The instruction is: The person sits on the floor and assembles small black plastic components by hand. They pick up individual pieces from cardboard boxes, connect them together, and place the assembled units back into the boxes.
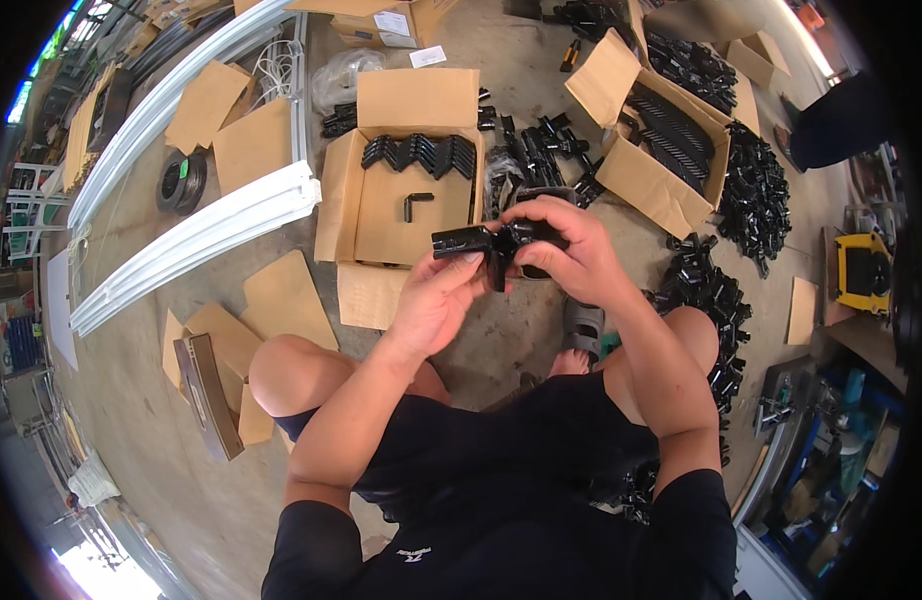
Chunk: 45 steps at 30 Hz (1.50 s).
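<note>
Just in front of my knees I hold up a glossy black pipe fitting with tube-like arms. My left hand grips it from below, with the thumb along its left arm. My right hand is closed around its right end, where the palm and fingers hide part of it. Beyond my left hand stands an open cardboard box. Along its far side sit stacked black elbow fittings, and a single black elbow fitting lies apart on the brown cardboard inside.
Loose black fittings are heaped along the right. A second open carton holds more black parts. Long white metal profiles lie at left, near a black spool. Another person's leg shows far right.
</note>
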Motion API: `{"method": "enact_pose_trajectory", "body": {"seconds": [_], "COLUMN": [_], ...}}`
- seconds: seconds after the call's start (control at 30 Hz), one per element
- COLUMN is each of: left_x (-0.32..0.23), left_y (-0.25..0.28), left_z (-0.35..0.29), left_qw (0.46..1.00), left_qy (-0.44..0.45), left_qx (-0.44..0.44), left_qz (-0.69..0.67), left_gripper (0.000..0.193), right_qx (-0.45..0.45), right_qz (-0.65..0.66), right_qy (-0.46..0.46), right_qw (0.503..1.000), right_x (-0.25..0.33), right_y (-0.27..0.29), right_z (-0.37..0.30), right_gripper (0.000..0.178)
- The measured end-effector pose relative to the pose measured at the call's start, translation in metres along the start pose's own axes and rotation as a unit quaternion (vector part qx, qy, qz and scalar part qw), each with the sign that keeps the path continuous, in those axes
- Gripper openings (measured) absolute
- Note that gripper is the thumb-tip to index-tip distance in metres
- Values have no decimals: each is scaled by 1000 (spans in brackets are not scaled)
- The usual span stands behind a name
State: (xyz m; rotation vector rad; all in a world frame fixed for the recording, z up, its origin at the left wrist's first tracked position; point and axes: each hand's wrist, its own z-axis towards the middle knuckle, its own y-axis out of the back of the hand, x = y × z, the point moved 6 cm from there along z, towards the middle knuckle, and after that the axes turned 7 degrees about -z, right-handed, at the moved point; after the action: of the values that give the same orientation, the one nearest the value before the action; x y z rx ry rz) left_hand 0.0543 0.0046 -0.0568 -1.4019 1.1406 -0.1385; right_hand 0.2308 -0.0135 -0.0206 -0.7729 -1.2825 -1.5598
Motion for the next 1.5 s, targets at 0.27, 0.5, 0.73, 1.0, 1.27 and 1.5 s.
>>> {"method": "enact_pose_trajectory", "body": {"seconds": [0.27,0.5,0.73,1.0,1.27,1.5], "left_x": [-9,-10,-13,-90,-130,-144], "left_y": [13,13,17,-7,40,42], "left_z": [10,14,19,23,33,37], "left_qw": [972,979,970,968,975,976], "left_qy": [-98,-99,-155,-215,-179,-176], "left_qx": [-11,-38,-79,-90,-124,-97], "left_qz": [211,177,168,91,-49,-83], "left_gripper": [40,45,69,45,25,33], "right_qx": [3,-48,-90,-117,-120,-57], "right_qz": [-70,-98,-90,153,-53,-342], "right_qy": [2,36,33,-73,-379,-391], "right_qw": [998,993,991,979,916,852], "right_x": [2,3,-8,-43,-202,-261], "right_y": [-4,-5,-16,10,9,12], "right_z": [-3,-2,2,30,-5,15], "right_gripper": [43,44,45,61,45,35]}}
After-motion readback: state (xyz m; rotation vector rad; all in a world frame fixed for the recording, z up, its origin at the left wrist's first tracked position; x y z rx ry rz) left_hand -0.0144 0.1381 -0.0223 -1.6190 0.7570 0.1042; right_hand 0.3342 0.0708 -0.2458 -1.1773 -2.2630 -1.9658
